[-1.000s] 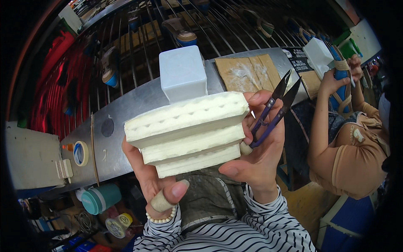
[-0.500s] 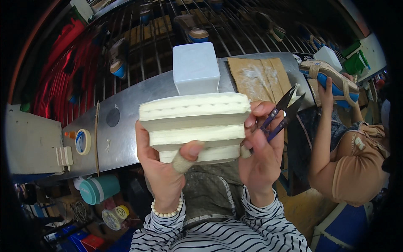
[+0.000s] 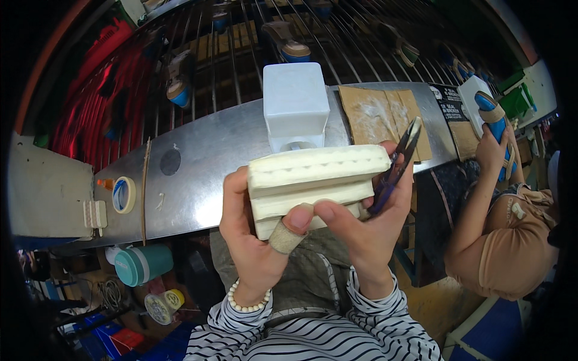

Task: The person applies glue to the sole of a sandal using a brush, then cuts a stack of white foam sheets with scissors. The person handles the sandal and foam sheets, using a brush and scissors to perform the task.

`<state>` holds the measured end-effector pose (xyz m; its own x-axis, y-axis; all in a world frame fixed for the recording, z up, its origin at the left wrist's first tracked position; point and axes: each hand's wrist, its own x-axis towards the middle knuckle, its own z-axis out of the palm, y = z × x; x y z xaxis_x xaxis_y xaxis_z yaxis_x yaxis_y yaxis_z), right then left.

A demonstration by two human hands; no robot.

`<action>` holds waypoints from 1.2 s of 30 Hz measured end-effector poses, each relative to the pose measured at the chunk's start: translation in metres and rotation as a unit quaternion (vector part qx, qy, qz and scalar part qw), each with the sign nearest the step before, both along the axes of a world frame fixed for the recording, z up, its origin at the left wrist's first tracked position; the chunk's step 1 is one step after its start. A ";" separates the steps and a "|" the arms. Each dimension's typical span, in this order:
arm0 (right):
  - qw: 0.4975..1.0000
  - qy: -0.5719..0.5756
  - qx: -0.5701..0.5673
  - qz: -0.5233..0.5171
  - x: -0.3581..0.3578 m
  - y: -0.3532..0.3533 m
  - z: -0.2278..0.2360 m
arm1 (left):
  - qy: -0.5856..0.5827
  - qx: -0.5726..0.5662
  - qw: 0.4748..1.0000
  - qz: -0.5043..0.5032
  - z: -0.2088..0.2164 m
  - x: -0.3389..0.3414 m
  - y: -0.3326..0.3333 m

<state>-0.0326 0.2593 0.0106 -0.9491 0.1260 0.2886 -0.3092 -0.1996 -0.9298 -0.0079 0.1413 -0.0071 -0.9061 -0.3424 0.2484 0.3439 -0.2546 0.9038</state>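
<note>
In front of my chest I hold a cream-coloured block with stepped, ridged layers (image 3: 319, 165), level and above the table edge. My left hand (image 3: 257, 243) is closed round its left end, the taped thumb (image 3: 286, 236) pressed on the near face. My right hand (image 3: 374, 243) grips the right end, its bare thumb tip close to the left one. Held in the same right hand are dark snips with purple handles (image 3: 395, 177), blades pointing up and away, past the block's right end.
Behind the block a white square container (image 3: 295, 99) stands on the metal table (image 3: 205, 144). Cardboard (image 3: 385, 120) lies at right, a tape roll (image 3: 124, 195) at left. Sandals rest on the bar rack beyond. On my right a person (image 3: 500, 240) holds a blue-and-tan sandal (image 3: 495, 123).
My right hand has closed in on the block, its thumb moving onto the near face. The block tilts differently and has shifted right. The person's sandal has turned.
</note>
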 end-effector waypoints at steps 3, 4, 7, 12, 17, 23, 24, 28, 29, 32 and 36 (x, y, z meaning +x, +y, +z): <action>0.999 -0.053 0.008 -0.002 -0.001 -0.003 0.001 | 0.005 -0.006 1.000 0.004 -0.004 -0.001 -0.011; 0.998 -0.058 0.018 0.001 -0.001 0.000 0.001 | -0.001 -0.006 1.000 0.003 -0.004 -0.002 -0.012; 0.999 -0.029 0.036 0.011 -0.002 0.007 -0.003 | -0.002 -0.020 0.999 -0.036 -0.002 -0.003 -0.018; 0.999 -0.036 -0.006 0.011 0.001 0.009 -0.013 | 0.062 -0.070 0.993 -0.071 -0.002 -0.006 -0.021; 0.998 -0.060 -0.018 -0.020 0.005 0.007 -0.013 | 0.006 -0.069 0.997 -0.040 -0.001 -0.009 -0.017; 0.994 -0.081 -0.066 -0.033 0.005 -0.003 -0.015 | 0.047 -0.109 0.992 -0.042 -0.001 -0.011 -0.023; 0.995 -0.079 -0.059 -0.025 0.005 -0.005 -0.015 | 0.047 -0.096 0.993 -0.048 -0.002 -0.011 -0.026; 0.996 -0.080 -0.036 -0.020 0.004 -0.012 -0.019 | -0.004 -0.022 0.996 -0.091 -0.005 -0.009 -0.039; 0.996 -0.081 -0.032 -0.023 0.003 -0.012 -0.020 | 0.000 -0.015 0.996 -0.088 -0.005 -0.008 -0.041; 0.996 -0.081 -0.021 -0.012 0.001 -0.016 -0.021 | -0.017 -0.004 0.995 -0.095 -0.006 -0.004 -0.048; 0.995 -0.099 0.001 0.009 -0.002 -0.026 -0.019 | 0.004 0.049 0.998 -0.048 -0.010 0.002 -0.052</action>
<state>-0.0344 0.2335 -0.0085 -0.9896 0.1071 0.0964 -0.1165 -0.2009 -0.9727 -0.0057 0.0894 -0.0169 -0.9339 -0.2776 0.2251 0.3207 -0.3727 0.8708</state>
